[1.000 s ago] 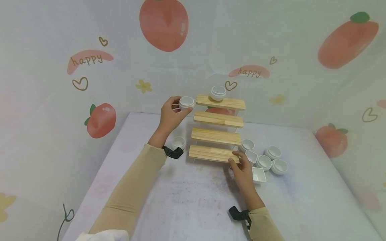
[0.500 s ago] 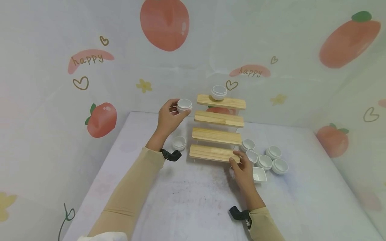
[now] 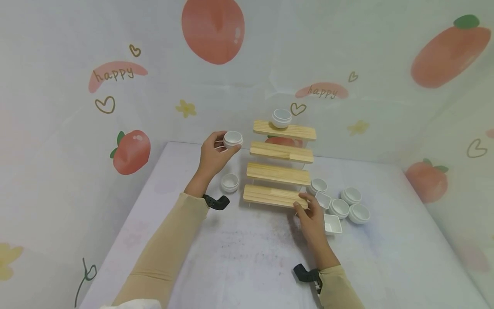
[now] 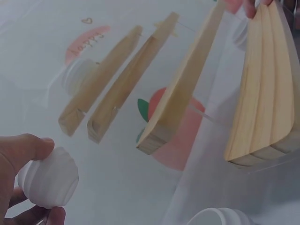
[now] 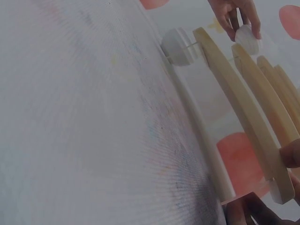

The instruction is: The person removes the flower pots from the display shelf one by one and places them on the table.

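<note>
My left hand (image 3: 214, 155) grips a round white bowl (image 3: 233, 138) between thumb and fingers, held in the air left of a stepped wooden shelf rack (image 3: 278, 173). In the left wrist view the same bowl (image 4: 49, 178) is seen from the side, tilted in that picture. My right hand (image 3: 311, 216) holds the right end of the lowest shelf, thumb on its front edge and fingers at its end. A second round bowl (image 3: 281, 118) stands on the top shelf. Another white bowl (image 3: 230, 183) sits on the table left of the rack, below my left hand.
Several white bowls (image 3: 339, 208) cluster on the table right of the rack, close beside my right hand. Among them are square dishes (image 3: 332, 224). A printed backdrop (image 3: 239, 92) rises behind the rack, and a pale cloth covers the table (image 3: 239, 266).
My left hand has drawn slightly left and down with the bowl, away from the top shelf. The right hand keeps its place on the lowest shelf.
</note>
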The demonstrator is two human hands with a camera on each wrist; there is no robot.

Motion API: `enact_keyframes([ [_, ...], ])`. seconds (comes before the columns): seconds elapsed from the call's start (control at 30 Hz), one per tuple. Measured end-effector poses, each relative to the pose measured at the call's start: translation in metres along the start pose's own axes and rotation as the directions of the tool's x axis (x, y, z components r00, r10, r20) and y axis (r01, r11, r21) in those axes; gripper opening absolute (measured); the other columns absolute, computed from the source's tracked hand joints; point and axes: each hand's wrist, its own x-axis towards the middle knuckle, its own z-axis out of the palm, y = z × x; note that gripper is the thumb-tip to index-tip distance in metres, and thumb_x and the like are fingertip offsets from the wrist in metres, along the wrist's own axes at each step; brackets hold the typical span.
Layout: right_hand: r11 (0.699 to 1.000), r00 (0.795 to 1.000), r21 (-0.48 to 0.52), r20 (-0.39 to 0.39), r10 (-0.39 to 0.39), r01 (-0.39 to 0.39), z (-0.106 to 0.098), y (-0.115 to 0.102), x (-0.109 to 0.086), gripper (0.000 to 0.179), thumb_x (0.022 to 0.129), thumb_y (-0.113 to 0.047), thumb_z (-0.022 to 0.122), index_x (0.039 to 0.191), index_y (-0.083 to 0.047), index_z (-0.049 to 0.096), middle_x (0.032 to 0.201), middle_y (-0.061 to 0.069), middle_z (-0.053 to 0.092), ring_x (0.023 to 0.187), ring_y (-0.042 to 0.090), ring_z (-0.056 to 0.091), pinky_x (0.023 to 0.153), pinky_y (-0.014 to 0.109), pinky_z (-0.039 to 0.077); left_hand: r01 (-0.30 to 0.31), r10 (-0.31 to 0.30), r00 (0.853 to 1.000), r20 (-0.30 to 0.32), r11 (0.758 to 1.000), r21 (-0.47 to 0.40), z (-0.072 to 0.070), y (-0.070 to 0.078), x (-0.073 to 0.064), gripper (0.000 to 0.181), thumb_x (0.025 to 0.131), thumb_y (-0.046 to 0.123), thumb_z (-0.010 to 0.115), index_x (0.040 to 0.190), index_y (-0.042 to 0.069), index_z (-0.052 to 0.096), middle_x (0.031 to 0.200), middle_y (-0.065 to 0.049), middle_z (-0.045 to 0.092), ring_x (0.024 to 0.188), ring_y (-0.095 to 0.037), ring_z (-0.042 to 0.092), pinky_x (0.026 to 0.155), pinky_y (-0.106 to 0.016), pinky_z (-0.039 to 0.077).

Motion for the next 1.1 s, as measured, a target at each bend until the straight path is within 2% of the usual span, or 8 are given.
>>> enact_keyframes([
  [0.3,1.000,1.000,0.007,0.008,0.001,-0.001,0.000,0.001,0.001,0.040,0.107,-0.015,0.066,0.146,-0.009,0.057,0.156,0.012,0.050,0.099,0.003,0.063,0.084,0.018,0.054,0.012,-0.012,1.000,-0.002,1.000,0.015,-0.004,-0.004,-0.005,0.061,0.089,0.019,0.088,0.142,0.003,0.061,0.132,-0.020,0.065,0.120,-0.034,0.068,0.106,-0.044,0.058],
  [0.63,1.000,1.000,0.017,0.013,0.008,-0.008,-0.001,0.001,0.000,0.041,0.107,-0.015,0.065,0.147,-0.009,0.056,0.157,0.012,0.049,0.097,0.003,0.063,0.083,0.019,0.054,0.015,-0.015,1.000,0.007,1.000,-0.006,-0.009,-0.009,-0.013,0.062,0.089,0.019,0.088,0.142,0.003,0.060,0.132,-0.021,0.064,0.121,-0.037,0.067,0.108,-0.053,0.055],
  [0.87,1.000,1.000,0.010,0.012,0.006,-0.006,0.000,0.001,0.000,0.041,0.107,-0.016,0.065,0.147,-0.009,0.056,0.157,0.012,0.050,0.098,0.005,0.063,0.083,0.019,0.053,0.034,-0.034,0.999,0.000,0.999,0.020,-0.013,-0.010,-0.018,0.063,0.089,0.021,0.088,0.143,0.004,0.060,0.132,-0.019,0.064,0.121,-0.033,0.066,0.107,-0.045,0.057],
  [1.1,1.000,1.000,0.007,0.000,0.006,-0.006,0.000,0.002,0.000,0.040,0.107,-0.015,0.066,0.145,-0.009,0.057,0.157,0.011,0.049,0.101,0.005,0.062,0.083,0.017,0.053,0.047,-0.047,0.999,-0.004,0.998,0.034,-0.018,-0.014,-0.026,0.062,0.089,0.019,0.088,0.142,0.003,0.060,0.133,-0.019,0.064,0.122,-0.033,0.065,0.107,-0.044,0.057],
])
